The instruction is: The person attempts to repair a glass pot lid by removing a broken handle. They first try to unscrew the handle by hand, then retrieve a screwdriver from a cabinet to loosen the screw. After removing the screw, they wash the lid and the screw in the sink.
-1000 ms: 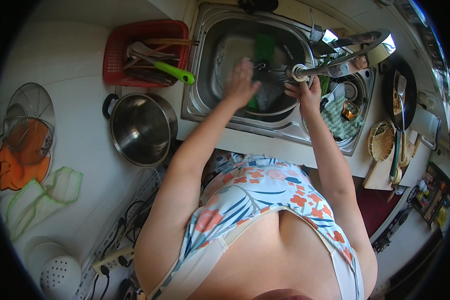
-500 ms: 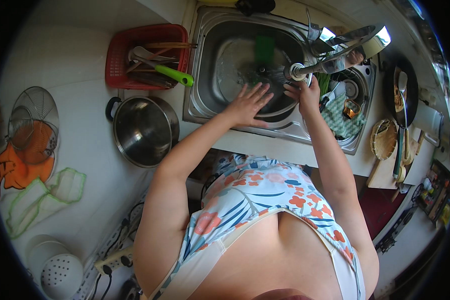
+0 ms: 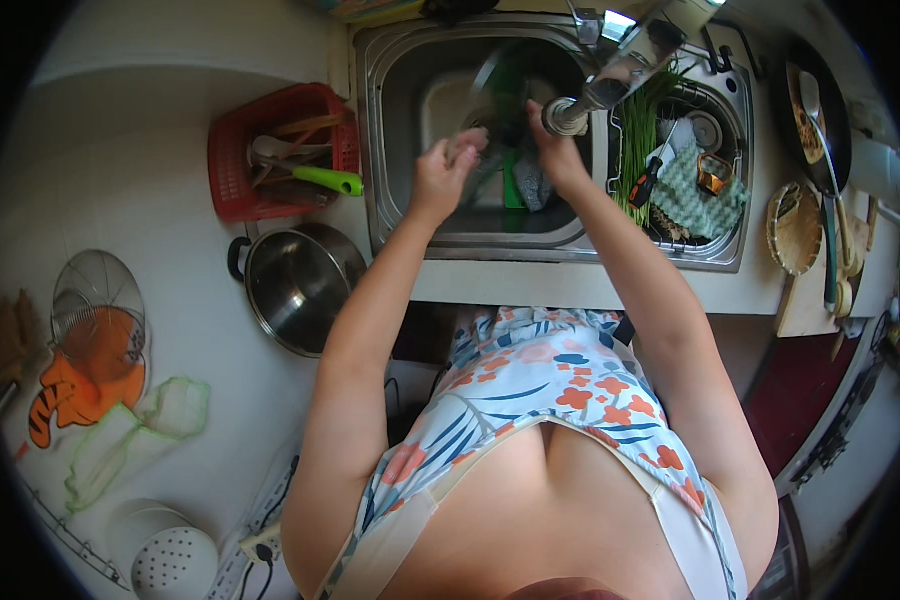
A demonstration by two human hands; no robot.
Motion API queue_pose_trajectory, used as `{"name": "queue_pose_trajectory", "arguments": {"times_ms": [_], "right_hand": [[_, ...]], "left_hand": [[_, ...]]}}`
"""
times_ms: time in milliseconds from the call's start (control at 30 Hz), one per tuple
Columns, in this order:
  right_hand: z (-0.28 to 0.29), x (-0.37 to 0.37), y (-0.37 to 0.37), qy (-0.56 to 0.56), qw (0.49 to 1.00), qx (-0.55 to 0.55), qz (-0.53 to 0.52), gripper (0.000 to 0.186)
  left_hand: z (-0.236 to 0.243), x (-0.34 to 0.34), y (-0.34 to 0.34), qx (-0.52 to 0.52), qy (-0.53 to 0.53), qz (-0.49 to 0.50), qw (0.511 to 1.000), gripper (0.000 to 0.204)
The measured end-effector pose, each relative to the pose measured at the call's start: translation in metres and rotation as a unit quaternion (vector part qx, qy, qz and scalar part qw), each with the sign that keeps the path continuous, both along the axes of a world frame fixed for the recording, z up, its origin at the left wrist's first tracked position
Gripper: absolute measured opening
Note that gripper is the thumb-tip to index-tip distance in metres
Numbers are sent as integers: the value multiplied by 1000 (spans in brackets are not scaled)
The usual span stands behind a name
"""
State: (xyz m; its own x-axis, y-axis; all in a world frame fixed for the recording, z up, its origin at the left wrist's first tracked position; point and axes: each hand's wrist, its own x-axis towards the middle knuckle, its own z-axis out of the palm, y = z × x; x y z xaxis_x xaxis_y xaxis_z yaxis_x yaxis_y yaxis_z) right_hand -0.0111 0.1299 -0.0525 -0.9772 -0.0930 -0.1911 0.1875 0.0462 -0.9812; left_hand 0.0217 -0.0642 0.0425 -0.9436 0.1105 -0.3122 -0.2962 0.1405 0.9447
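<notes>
A clear, see-through round bowl [image 3: 486, 88] is tilted up over the steel sink [image 3: 395, 215], its outline blurred by motion. My left hand [image 3: 445, 178] is closed at its left side, fingertips smeared. My right hand [image 3: 558, 155] is at its right side, just below the faucet head [image 3: 564, 117]; some of its fingers are hidden. Beneath my hands, a green flat piece [image 3: 513, 182] and a grey cloth-like piece [image 3: 535, 185] lie in the basin.
Right of the basin, a drainer holds long green stalks [image 3: 632, 150], an orange-black handled tool [image 3: 646, 183] and a green checked cloth [image 3: 703, 205]. On the left are a red utensil basket [image 3: 232, 165] and a steel pot [image 3: 305, 290]. A pan [image 3: 818, 115] stands far right.
The clear bowl has gone from lying in the basin to tilted up. My left hand has gone from spread to closed. The green and grey pieces now show below. The view has shifted.
</notes>
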Motion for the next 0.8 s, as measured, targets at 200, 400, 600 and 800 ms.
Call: {"name": "queue_pose_trajectory", "arguments": {"times_ms": [200, 400, 600, 800], "right_hand": [[37, 25, -53, 54, 979, 172, -94, 64], [74, 86, -83, 201, 937, 273, 78, 54], [36, 46, -32, 142, 927, 347, -16, 50], [65, 62, -55, 262, 907, 315, 96, 50]], "left_hand": [[-4, 1, 9, 236, -30, 170, 956, 33], [-29, 20, 0, 317, -74, 326, 888, 39], [-34, 25, 0, 393, -78, 402, 823, 39], [-47, 29, 10, 418, -104, 392, 813, 37]]}}
